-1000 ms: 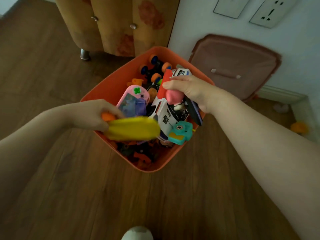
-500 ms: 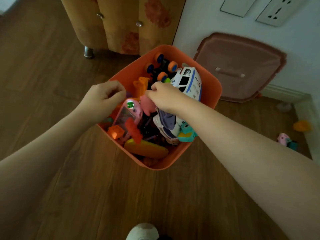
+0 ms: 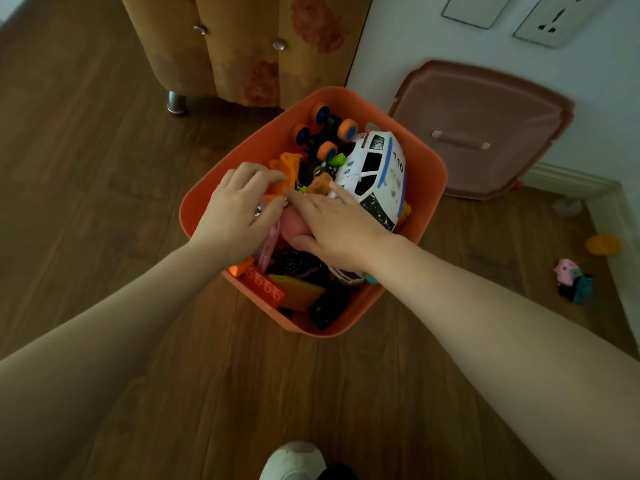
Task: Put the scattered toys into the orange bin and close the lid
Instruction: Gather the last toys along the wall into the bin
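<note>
Over wood floor (image 3: 104, 202), both hands (image 3: 239, 213) press flat into orange bin (image 3: 426, 188).

Illumination is dim and flat, with a muted cast over the dark brown wood-plank floor (image 3: 104, 202); the white painted wall (image 3: 415, 36) at upper right is the brightest area. Shadows are soft, with no glare. Wide-angle distortion bows the frame edges, and the small pink and teal toy (image 3: 573, 279) at right is slightly soft.
</note>
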Tool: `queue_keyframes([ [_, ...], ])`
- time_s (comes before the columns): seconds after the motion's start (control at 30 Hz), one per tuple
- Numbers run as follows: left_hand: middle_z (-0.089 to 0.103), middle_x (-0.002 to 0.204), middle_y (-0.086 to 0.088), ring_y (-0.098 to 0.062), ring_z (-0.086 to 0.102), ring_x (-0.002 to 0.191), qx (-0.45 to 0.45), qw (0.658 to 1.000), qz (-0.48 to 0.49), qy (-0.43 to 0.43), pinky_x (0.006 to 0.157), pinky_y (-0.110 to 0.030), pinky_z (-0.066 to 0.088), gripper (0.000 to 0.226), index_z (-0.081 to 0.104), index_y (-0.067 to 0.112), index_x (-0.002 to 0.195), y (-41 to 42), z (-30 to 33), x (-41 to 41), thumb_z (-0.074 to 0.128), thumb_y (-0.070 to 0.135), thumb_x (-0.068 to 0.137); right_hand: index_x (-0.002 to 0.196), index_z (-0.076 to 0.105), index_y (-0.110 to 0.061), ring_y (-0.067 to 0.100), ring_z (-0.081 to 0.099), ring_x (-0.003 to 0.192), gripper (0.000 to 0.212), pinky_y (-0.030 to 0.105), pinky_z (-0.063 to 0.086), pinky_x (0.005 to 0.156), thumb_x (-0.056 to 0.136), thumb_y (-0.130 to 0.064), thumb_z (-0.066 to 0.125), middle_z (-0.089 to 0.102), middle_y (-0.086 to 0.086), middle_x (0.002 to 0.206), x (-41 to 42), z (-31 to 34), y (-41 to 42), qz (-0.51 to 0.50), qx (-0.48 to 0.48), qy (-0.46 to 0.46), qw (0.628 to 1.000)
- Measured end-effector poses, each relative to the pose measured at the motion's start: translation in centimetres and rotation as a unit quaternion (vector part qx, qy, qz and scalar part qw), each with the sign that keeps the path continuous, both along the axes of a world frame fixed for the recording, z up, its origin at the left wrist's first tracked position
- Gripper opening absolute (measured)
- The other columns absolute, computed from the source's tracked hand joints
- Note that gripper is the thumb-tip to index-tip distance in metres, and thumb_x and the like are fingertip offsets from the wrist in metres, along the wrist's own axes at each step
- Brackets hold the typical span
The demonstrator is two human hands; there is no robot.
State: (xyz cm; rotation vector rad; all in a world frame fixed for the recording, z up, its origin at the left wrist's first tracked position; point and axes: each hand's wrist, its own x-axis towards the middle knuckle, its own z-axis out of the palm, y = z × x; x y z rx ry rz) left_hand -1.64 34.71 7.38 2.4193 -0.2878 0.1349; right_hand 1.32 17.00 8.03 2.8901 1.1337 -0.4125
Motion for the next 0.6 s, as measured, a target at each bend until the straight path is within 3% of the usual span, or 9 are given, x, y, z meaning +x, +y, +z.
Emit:
queue_keyframes([
  [0.1, 0.033, 0.148, -0.002, -0.019, 0.023, 0.139, 0.026, 0.998, -0.055, 0.033, 0.113, -0.039, 0.019, 0.045, 0.037, 0.017, 0.141, -1.2, 0.4, 0.4, 0.040, 0.026, 0.096, 0.149, -0.006, -0.015, 0.017, -0.015, 0.144, 0.093, 0.049, -0.013, 0.114, 0.085, -0.064, 0.041, -0.003, 0.004, 0.159, 0.3, 0.3, -1.0, 0.003, -0.062, 0.007, 0.998],
  [0.17, 0.026, 0.152, -0.001, -0.016, 0.013, 0.142, 0.042, 0.994, -0.092, 0.041, 0.116, -0.037, 0.010, 0.051, 0.030, 0.019, 0.144, -2.0, 0.8, 0.5, 0.042, 0.031, 0.096, 0.150, -0.003, -0.015, 0.016, -0.019, 0.143, 0.092, 0.047, -0.014, 0.114, 0.085, -0.062, 0.044, -0.012, 0.002, 0.158, 0.6, 0.9, -2.0, -0.037, -0.017, 0.034, 0.999],
  [0.27, 0.025, 0.153, 0.000, -0.009, 0.009, 0.140, 0.059, 0.988, -0.141, 0.014, 0.113, -0.030, 0.007, 0.057, 0.028, 0.019, 0.145, -3.9, 1.5, 0.6, 0.048, 0.033, 0.093, 0.150, 0.011, -0.016, 0.015, -0.008, 0.145, 0.072, 0.039, -0.011, 0.114, 0.092, -0.046, 0.040, 0.002, 0.001, 0.159, 0.8, 1.8, -5.0, -0.098, 0.068, 0.011, 0.993],
  [0.33, 0.030, 0.151, -0.002, -0.014, 0.013, 0.141, 0.068, 0.983, -0.170, -0.005, 0.113, -0.035, 0.011, 0.058, 0.031, 0.017, 0.143, -6.1, 2.1, 1.0, 0.054, 0.029, 0.091, 0.147, 0.022, -0.015, 0.017, 0.002, 0.145, 0.058, 0.034, -0.007, 0.114, 0.095, -0.034, 0.037, 0.016, 0.003, 0.157, 0.6, 2.1, -8.5, -0.136, 0.086, -0.033, 0.986],
  [0.5, 0.051, 0.133, -0.007, -0.027, 0.031, 0.136, 0.072, 0.964, -0.245, -0.069, 0.110, -0.048, 0.028, 0.045, 0.051, 0.010, 0.129, -14.4, 3.1, 1.9, 0.054, 0.022, 0.085, 0.127, 0.052, -0.009, 0.028, 0.025, 0.140, 0.038, 0.041, 0.015, 0.115, 0.091, -0.019, 0.048, 0.040, 0.011, 0.145, -0.9, 1.2, -18.7, -0.204, 0.082, -0.136, 0.966],
  [0.6, 0.045, 0.138, 0.002, -0.018, 0.022, 0.138, 0.104, 0.937, -0.329, -0.050, 0.111, -0.038, 0.018, 0.044, 0.047, 0.021, 0.131, -21.1, 2.4, 2.6, 0.051, 0.026, 0.088, 0.123, 0.054, -0.009, 0.029, 0.024, 0.140, 0.034, 0.041, 0.017, 0.114, 0.089, -0.017, 0.051, 0.038, 0.012, 0.145, -1.5, -0.8, -25.2, -0.261, 0.038, -0.113, 0.958],
])
